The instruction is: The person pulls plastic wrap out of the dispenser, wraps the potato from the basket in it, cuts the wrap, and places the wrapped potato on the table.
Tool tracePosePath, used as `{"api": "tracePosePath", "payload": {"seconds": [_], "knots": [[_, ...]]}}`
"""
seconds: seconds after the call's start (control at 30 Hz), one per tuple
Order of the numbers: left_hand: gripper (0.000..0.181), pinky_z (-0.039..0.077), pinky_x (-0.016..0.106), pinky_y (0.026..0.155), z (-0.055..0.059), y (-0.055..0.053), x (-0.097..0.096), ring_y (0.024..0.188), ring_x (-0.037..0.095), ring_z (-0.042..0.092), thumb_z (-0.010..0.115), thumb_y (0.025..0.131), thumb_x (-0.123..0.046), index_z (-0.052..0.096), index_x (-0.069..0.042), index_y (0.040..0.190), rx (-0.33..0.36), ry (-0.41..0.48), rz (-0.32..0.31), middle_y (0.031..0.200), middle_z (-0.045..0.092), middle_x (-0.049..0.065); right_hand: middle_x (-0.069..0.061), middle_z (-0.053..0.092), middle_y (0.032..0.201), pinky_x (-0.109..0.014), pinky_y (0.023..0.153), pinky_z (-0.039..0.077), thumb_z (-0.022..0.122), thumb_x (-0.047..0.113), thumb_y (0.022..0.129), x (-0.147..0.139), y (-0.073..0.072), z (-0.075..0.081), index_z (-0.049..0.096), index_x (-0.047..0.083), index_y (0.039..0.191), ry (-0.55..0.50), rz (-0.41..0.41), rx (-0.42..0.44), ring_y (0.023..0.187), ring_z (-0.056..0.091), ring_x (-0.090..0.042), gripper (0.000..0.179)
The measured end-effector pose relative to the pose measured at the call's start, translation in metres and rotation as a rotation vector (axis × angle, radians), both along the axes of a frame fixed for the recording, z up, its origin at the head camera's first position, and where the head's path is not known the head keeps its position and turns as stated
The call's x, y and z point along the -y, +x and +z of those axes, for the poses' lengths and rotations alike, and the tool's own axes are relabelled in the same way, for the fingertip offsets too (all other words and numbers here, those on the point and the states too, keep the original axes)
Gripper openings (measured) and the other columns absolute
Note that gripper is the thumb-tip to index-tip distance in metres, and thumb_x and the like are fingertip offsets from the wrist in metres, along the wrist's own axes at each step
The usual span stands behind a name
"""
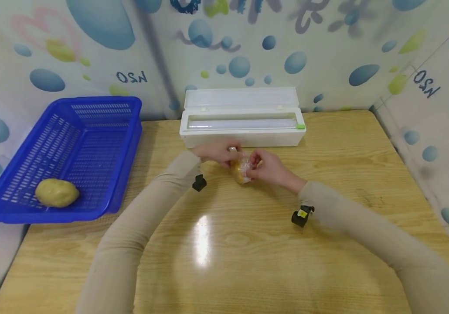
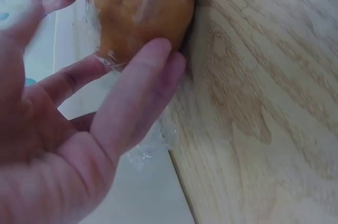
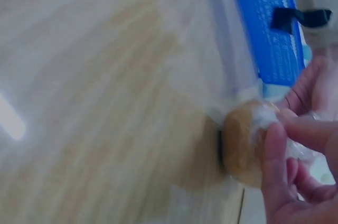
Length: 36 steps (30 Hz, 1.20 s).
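A potato (image 1: 238,173) wrapped in clear plastic wrap sits on the table in front of a white box. My left hand (image 1: 218,151) is at its left end; in the left wrist view its fairly straight fingers (image 2: 132,86) touch the potato (image 2: 142,18), the blurred thumb standing apart. From the other side my right hand (image 1: 267,166) pinches the plastic wrap (image 3: 261,115) between thumb and forefinger, against the potato's surface in the right wrist view. Loose wrap (image 2: 142,152) shows behind the left fingers.
The white plastic wrap box (image 1: 244,139) stands against the wall, lid raised, with a roll (image 1: 242,124) and a green slider (image 1: 300,126) on its rim. To the left, a blue basket (image 1: 119,179) holds an unwrapped potato (image 1: 56,192). Patterned walls border the wooden table (image 1: 248,261).
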<state>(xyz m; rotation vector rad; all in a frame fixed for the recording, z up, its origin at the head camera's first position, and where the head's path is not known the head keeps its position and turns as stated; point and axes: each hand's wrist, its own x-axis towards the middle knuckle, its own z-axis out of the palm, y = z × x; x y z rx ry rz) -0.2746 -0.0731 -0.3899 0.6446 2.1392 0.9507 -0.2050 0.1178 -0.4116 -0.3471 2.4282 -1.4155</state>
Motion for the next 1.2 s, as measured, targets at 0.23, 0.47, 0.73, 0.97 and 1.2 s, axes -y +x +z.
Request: {"api": "tracePosePath", "payload": {"seconds": [0.23,0.47,0.73,0.97,1.2], "knots": [[0.040,0.055,0.040,0.079,0.001,0.002,0.007,0.082,0.027,0.066,0.068,0.091,-0.025,0.051,0.001,0.116,0.046,0.030,-0.013,0.092,0.065,0.015,-0.010,0.051,0.083,-0.034,0.066,0.057,0.073,0.000,0.079,-0.005,-0.014,0.005,0.049,-0.001,0.093,0.035,0.044,0.127,0.069,0.058,-0.019,0.028],[0.037,0.055,0.040,0.077,-0.003,0.003,0.009,0.078,0.025,0.065,0.071,0.088,-0.016,0.052,-0.002,0.115,0.023,0.058,-0.008,0.086,0.067,0.013,-0.006,0.051,0.075,-0.026,0.058,0.051,0.079,0.009,0.078,-0.008,-0.022,0.003,0.050,0.001,0.088,0.100,0.103,0.088,0.067,0.053,-0.015,0.032],[0.038,0.056,0.035,0.073,-0.003,0.001,0.004,0.078,0.025,0.067,0.072,0.086,-0.016,0.054,-0.002,0.117,-0.018,-0.007,0.003,0.094,0.066,0.015,-0.009,0.054,0.085,-0.027,0.066,0.046,0.082,0.009,0.076,-0.020,-0.025,-0.005,0.051,0.002,0.095,0.059,0.271,-0.020,0.079,0.051,-0.020,0.037],[0.040,0.056,0.035,0.072,-0.005,0.001,0.003,0.077,0.025,0.067,0.073,0.085,-0.014,0.054,-0.001,0.117,-0.014,-0.005,0.018,0.095,0.065,0.014,-0.007,0.056,0.085,-0.035,0.074,0.050,0.083,0.013,0.077,-0.024,-0.025,-0.007,0.051,0.006,0.091,0.066,0.365,-0.139,0.082,0.054,-0.020,0.036],[0.039,0.056,0.032,0.067,-0.005,0.001,0.001,0.074,0.025,0.067,0.075,0.084,-0.014,0.055,0.000,0.114,-0.067,-0.017,-0.002,0.096,0.064,0.016,-0.005,0.058,0.089,-0.035,0.076,0.051,0.080,0.014,0.080,-0.029,-0.029,-0.012,0.049,0.007,0.087,0.062,0.402,-0.155,0.084,0.058,-0.020,0.032]]}}
